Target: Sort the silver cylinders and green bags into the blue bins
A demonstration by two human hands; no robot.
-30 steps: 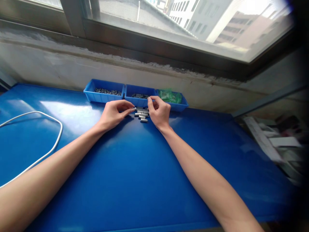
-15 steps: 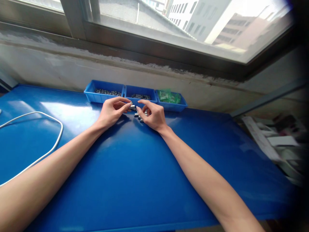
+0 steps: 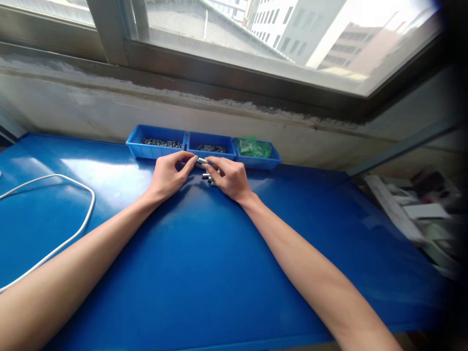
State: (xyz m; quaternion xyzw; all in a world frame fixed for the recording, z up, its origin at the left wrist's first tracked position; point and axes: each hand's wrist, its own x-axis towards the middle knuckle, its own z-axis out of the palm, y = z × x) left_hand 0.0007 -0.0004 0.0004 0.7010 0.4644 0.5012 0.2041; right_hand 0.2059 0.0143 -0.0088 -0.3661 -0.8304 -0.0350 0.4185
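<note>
Between both hands is a small silvery metal cylinder (image 3: 202, 160), held just in front of the middle bin. My left hand (image 3: 170, 174) pinches its left end between thumb and fingertips. At the other end, my right hand (image 3: 230, 179) has its thumb and index finger closed on it. Below the right fingers, several similar short metal pieces (image 3: 207, 176) with dark ends lie in a small pile on the blue tabletop (image 3: 204, 263). The right hand partly covers this pile.
Three joined blue bins stand along the wall. The left bin (image 3: 146, 152) and the middle bin (image 3: 212, 155) hold small metal parts; the right bin (image 3: 259, 163) holds green plastic packets (image 3: 252, 146). A white cable (image 3: 89, 204) curves across the table's left side.
My right thumb and index finger have closed in on the metal cylinder's right end, where they were apart before. The left hand keeps its pinch. The view has shifted slightly.
</note>
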